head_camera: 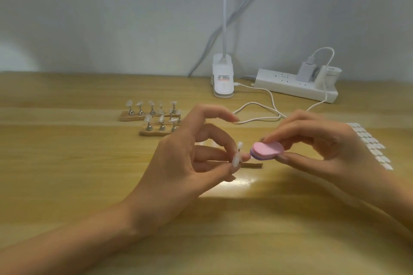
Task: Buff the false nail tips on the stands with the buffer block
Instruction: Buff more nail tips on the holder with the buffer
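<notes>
My left hand [192, 161] pinches a small nail stand [239, 148] that carries a clear false nail tip, held just above the wooden table. Right beside it, my right hand [317, 145] grips a pink oval buffer block [268, 150] with a purple layer underneath, between thumb and fingers. The block's left end nearly touches the held tip. Behind my left hand, two wooden bases [154, 133] carry several metal stands with clear nail tips [148, 118]. A third wooden base [254, 165] lies under my hands, mostly hidden.
A white clip lamp [222, 80] stands at the back of the table [89, 174], with a white power strip [295, 85] and charger to its right. A white cable [257, 116] loops behind my hands. A sheet of clear adhesive pads [371, 143] lies at the right.
</notes>
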The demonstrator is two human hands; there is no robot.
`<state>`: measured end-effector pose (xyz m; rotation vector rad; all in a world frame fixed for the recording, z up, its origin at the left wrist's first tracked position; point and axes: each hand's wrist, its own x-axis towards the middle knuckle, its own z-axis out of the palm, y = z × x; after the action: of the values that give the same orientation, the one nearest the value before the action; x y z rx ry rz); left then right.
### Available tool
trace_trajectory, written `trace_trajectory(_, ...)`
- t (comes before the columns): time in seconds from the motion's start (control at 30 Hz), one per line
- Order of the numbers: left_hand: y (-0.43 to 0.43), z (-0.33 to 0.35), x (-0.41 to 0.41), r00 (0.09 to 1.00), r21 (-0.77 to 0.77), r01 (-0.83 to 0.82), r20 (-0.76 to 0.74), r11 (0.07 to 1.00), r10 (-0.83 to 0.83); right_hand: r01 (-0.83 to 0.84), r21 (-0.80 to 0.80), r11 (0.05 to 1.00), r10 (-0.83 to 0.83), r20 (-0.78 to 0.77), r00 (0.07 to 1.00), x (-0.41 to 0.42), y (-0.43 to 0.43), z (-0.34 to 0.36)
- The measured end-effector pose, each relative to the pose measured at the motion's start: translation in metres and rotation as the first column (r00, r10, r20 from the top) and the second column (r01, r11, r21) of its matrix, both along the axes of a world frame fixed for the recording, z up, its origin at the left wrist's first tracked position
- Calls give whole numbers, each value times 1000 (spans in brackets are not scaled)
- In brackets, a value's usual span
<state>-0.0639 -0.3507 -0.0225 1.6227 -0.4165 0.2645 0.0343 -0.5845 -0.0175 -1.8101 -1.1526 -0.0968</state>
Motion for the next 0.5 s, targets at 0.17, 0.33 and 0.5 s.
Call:
trace_trajectory(0.17, -3, 16, 4, 994, 123, -26, 112, 992, 12, -22, -76, 997, 13, -128, 992, 13, -11, -1)
trace_trajectory(0.33, -9, 28, 16, 980, 149, -100, 186, 984, 71, 0, -109, 994, -16, -144, 989, 19, -13, -10)
trace_trajectory(0.5, -17, 29, 29, 959, 235, -206, 241, 950, 149, 15, -111, 994, -33, -170, 985, 22, -13, -16)
